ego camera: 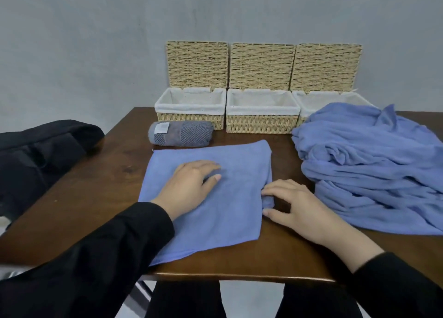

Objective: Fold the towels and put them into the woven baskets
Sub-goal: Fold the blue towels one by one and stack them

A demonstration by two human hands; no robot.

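A dark wooden table (100,198) filled most of the view, set against a grey wall (96,42). On its right side lay a large heap of crumpled blue towels (369,174), its far edge covering the front of the right basket (309,102). Over the left edge of the table hung a black bag (40,154).

Along the back of the table stood three woven baskets in a row, each lined with white cloth and each with its lid raised upright behind it: the left basket (190,118), the middle basket (262,123) and the right one. All three looked empty as far as their insides showed.

In the middle of the table, near the front edge, a blue towel (230,212) lay flat, folded to a rough square. The left hand (189,188) rested flat on it, fingers straight and together, pressing the cloth down. The right hand (294,205) sat at the towel's right edge, fingers and thumb pinching the folded edge.

Just in front of the left basket lay a rolled grey towel (181,133) with a small white label.
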